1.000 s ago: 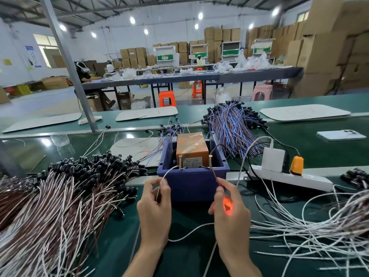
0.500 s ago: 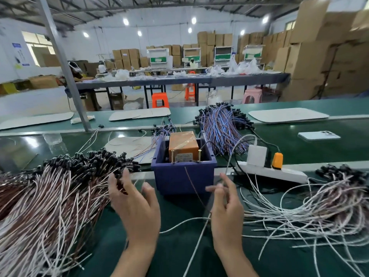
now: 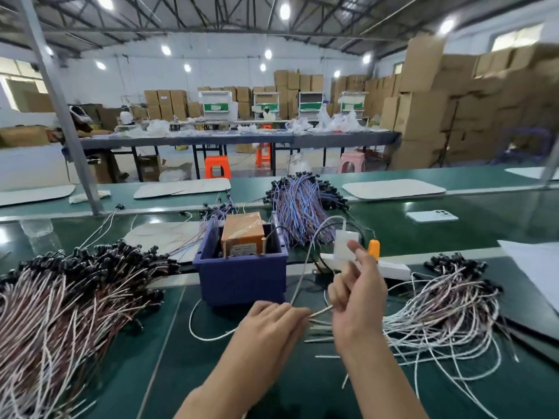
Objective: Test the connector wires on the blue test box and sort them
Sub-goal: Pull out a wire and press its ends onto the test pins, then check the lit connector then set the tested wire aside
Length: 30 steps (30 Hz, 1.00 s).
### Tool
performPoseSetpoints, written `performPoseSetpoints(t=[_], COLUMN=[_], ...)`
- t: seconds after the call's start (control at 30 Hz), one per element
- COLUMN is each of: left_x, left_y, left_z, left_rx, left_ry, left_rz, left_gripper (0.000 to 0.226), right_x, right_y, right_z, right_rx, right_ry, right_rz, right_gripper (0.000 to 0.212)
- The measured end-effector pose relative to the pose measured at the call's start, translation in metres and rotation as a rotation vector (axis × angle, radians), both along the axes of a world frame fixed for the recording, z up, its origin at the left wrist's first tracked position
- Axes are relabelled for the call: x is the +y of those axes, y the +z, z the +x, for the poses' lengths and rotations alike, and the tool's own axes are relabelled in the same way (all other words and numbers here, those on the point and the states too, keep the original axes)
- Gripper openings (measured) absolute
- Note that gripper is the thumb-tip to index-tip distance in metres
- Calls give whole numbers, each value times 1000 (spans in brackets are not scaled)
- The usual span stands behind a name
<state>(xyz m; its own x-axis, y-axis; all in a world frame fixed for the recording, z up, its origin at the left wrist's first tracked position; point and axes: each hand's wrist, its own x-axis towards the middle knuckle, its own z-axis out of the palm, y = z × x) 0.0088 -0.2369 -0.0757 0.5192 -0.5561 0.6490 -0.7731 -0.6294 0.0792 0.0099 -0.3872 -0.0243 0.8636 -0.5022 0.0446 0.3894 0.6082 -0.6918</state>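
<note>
So both hands are on one white wire (image 3: 321, 311) just in front of the blue test box (image 3: 242, 279), a bit off to its right. Left hand (image 3: 272, 326) sits low over the table, fingertips pinching the wire. The right hand (image 3: 358, 294) is raised just beside it, lower fingers curled round the same wire and index finger sticking up. It's motion-blurred, so I can't tell the exact finger placement. The wire's slack loops across the green table (image 3: 187, 382) in front of the box's left corner. Inside the box sits an orange-brown block (image 3: 242, 229) with two brass pins (image 3: 225, 251) standing at its front edge. Left of the box is a big heap of white and brown wires with black connectors (image 3: 75, 297), and right of it a looser tangle of white wires (image 3: 438, 313). Behind the box there's a bundle of blue and purple wires (image 3: 298, 207). Near the box's right side a white power strip (image 3: 394, 270) carries a white charger (image 3: 341, 241) and an orange plug (image 3: 374, 247). Further back on that side a phone (image 3: 431, 216) lies flat.
</note>
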Motion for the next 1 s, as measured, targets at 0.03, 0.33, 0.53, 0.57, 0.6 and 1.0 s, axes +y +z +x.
performPoseSetpoints(t=[0.03, 0.33, 0.53, 0.57, 0.6, 1.0], left_x=[0, -50, -135, -151, -167, -253], left_y=[6, 33, 40, 38, 35, 3], left_z=[-1, 9, 33, 38, 43, 63], left_rx=[24, 120, 385, 427, 468, 506], left_ry=[3, 44, 21, 3, -15, 114], left_rz=[-8, -66, -292, -320, -341, 69], left_gripper=[32, 27, 27, 28, 29, 44], right_x=[-9, -91, -133, -140, -147, -171], right_y=[6, 24, 11, 7, 6, -15], right_z=[0, -7, -13, -15, -16, -26], right_rx=[-24, 21, 125, 153, 176, 331], right_ry=[-14, -131, -109, -131, -156, -484], right_rz=[32, 93, 221, 197, 160, -229], right_gripper=[19, 16, 68, 69, 67, 39])
